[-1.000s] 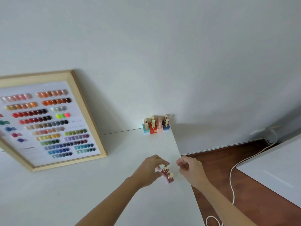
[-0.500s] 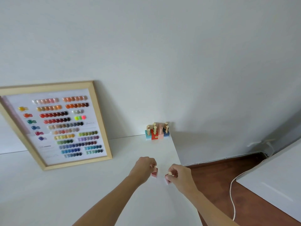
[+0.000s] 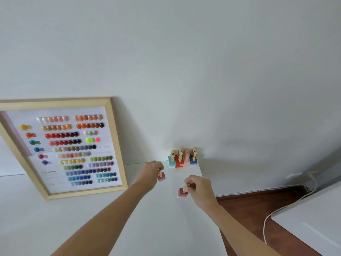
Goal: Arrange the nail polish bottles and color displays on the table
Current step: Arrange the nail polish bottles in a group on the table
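My left hand (image 3: 151,174) grips a pink nail polish bottle (image 3: 161,177) by its gold cap, just above the white table (image 3: 103,215). My right hand (image 3: 200,187) pinches the cap of a second pink bottle (image 3: 182,193), which hangs a little lower and to the right. Several bottles (image 3: 182,159) with gold caps, in blue, red, pale pink and dark blue, stand in a tight cluster at the table's far right corner against the wall. A wood-framed color display (image 3: 62,145) with rows of nail swatches leans on the wall at the left.
The table's right edge (image 3: 212,206) runs close beside my right hand, with brown floor (image 3: 258,206) beyond it. A white cable (image 3: 280,209) trails over the floor. Another white surface (image 3: 317,220) fills the lower right corner.
Both hands took one pink bottle each from the pair near the table edge, lifted them and moved apart. The left hand carried its bottle toward the cluster at the back.
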Available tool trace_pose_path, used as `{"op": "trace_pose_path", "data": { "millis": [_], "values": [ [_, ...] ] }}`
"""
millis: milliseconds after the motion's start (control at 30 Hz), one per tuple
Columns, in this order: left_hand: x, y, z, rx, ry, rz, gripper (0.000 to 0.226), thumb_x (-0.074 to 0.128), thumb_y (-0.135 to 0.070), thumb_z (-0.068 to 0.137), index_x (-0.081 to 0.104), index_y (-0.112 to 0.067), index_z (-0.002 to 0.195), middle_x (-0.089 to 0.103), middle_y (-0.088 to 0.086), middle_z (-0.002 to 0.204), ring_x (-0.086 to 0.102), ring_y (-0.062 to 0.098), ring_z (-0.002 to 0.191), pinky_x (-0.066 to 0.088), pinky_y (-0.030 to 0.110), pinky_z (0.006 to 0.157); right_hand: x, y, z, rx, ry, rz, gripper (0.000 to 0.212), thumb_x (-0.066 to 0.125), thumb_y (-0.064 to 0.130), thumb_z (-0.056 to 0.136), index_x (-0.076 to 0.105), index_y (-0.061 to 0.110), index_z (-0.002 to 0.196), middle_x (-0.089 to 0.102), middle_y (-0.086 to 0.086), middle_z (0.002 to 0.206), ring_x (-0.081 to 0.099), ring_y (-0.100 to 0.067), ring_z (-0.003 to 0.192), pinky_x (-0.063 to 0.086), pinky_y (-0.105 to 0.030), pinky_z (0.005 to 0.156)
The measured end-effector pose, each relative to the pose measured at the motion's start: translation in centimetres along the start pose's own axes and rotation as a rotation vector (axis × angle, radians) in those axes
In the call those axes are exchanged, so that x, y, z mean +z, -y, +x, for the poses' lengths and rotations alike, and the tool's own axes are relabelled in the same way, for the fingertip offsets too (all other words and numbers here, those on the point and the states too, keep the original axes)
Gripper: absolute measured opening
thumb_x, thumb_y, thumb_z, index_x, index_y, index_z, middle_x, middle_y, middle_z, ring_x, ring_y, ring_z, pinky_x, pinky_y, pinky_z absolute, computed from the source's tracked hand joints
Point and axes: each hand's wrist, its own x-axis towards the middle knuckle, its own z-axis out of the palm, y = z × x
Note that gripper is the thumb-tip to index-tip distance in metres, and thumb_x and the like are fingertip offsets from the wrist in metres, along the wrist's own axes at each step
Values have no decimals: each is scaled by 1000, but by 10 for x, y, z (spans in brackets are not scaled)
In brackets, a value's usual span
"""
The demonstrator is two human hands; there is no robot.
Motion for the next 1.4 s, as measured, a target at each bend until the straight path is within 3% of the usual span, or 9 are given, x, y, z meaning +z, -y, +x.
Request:
{"op": "trace_pose_path", "data": {
  "millis": [433, 567, 667, 867, 933, 1000, 1200, 1300, 1400],
  "values": [
    [24, 25, 70, 29, 90, 108, 40, 44, 6, 87, 58, -19, 116, 59, 1, 112, 60, 26, 96, 49, 34, 74, 44, 15, 82, -70, -8, 21, 14, 62, -5, 78, 66, 5, 88, 70, -7, 84, 61, -10, 75, 42, -2, 63],
    [29, 28, 75, 50, 53, 30, 41, 46, 7, 87, 57, -18, 117, 60, 2, 112, 60, 25, 96, 52, 38, 76, 49, 19, 92, -99, 11, 32, 13, 58, -8, 81, 64, -2, 91, 67, -4, 84, 59, 7, 74, 37, 5, 63],
    [38, 33, 65, 22, -9, -118, 59, 40, 16, 79, 49, -17, 128, 57, 5, 117, 57, 22, 106, 51, 34, 82, 53, 21, 96, -137, 27, 53, 14, 57, -10, 82, 63, -5, 93, 65, -2, 83, 51, 26, 69, 35, 7, 60],
    [70, 42, 42, -180, -33, -236, 74, 61, 3, 76, 31, -14, 141, 41, 6, 135, 46, 24, 123, 46, 33, 97, 62, 21, 98, -169, -5, 76, 17, 61, -10, 79, 63, 3, 89, 68, -8, 83, 60, 6, 70, 48, -7, 62],
    [78, 41, 44, -264, -42, -291, 70, 69, -9, 80, 34, -14, 140, 44, 6, 133, 53, 25, 116, 50, 37, 95, 62, 13, 92, -186, -52, 41, 19, 68, -2, 77, 63, 11, 89, 67, 0, 83, 60, -5, 74, 52, -17, 67],
    [83, 38, 48, -319, -74, -320, 60, 70, -15, 82, 43, -12, 135, 50, 8, 127, 59, 26, 107, 52, 37, 90, 57, 2, 84, -176, -124, 30, 18, 72, 3, 76, 63, 14, 86, 66, 5, 81, 60, -6, 73, 52, -15, 65],
    [90, 30, 61, -352, -126, -374, 25, 67, -16, 84, 62, -11, 108, 63, 8, 103, 63, 24, 90, 52, 33, 78, 28, -43, 76, -30, -406, 13, 22, 66, -6, 74, 58, 14, 71, 61, 3, 68, 57, -10, 61, 47, -17, 56],
    [90, 27, 69, -381, -138, -384, 14, 63, -15, 87, 66, -12, 101, 67, 7, 99, 64, 22, 88, 55, 35, 76, 22, -62, 91, 105, -363, -26, 23, 70, -5, 72, 55, 10, 81, 60, -4, 79, 57, -20, 65, 49, -28, 63],
    [90, 27, 77, -391, -143, -357, 11, 59, -14, 90, 67, -12, 98, 69, 7, 95, 64, 22, 86, 56, 37, 75, 21, -69, 107, 167, -269, -12, 31, 73, -2, 73, 57, 6, 98, 61, -7, 91, 59, -23, 71, 44, -25, 67]
  ]
}}
